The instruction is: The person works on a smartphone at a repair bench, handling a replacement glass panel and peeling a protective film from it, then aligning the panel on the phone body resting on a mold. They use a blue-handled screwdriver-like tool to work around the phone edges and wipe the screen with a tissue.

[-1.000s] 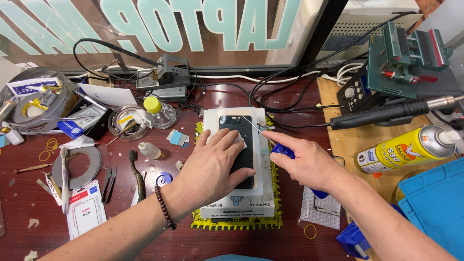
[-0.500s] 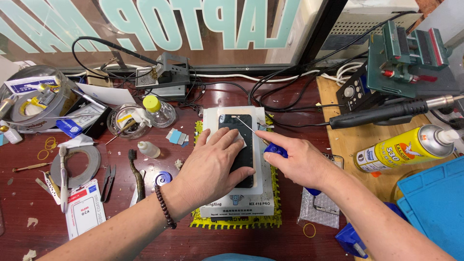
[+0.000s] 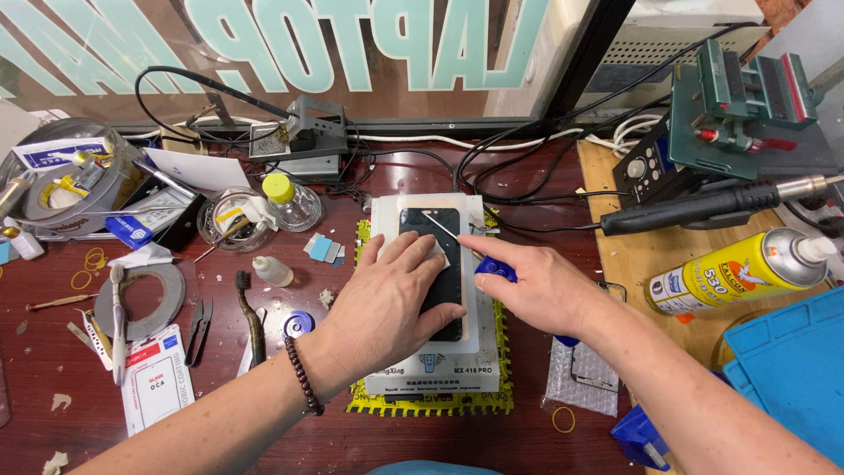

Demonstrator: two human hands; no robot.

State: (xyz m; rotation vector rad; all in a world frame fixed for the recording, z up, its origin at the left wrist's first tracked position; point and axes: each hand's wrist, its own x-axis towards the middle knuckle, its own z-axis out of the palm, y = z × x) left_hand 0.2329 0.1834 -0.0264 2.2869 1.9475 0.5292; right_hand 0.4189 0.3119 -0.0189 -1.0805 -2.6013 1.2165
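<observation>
A dark phone (image 3: pixel 435 230) lies flat on a white heating pad (image 3: pixel 432 362) in the middle of the bench. My left hand (image 3: pixel 387 299) rests on the phone, fingers spread over its lower half and pressing a small white wipe. My right hand (image 3: pixel 532 286) is closed around a blue-handled tool (image 3: pixel 494 266) whose thin metal blade reaches to the phone's top right part. A yellow mat (image 3: pixel 501 352) sticks out under the pad.
Left of the pad are a small yellow-capped bottle (image 3: pixel 286 198), a roll of tape (image 3: pixel 141 299), tweezers and a brush. A yellow spray can (image 3: pixel 734 268), a hot-air handle (image 3: pixel 703 209) and a green vise (image 3: pixel 747 97) stand right. A blue mat (image 3: pixel 791 361) fills the right corner.
Both hands stay on the phone and tool; the blade tip has shifted slightly along the phone's top. Otherwise nothing moved.
</observation>
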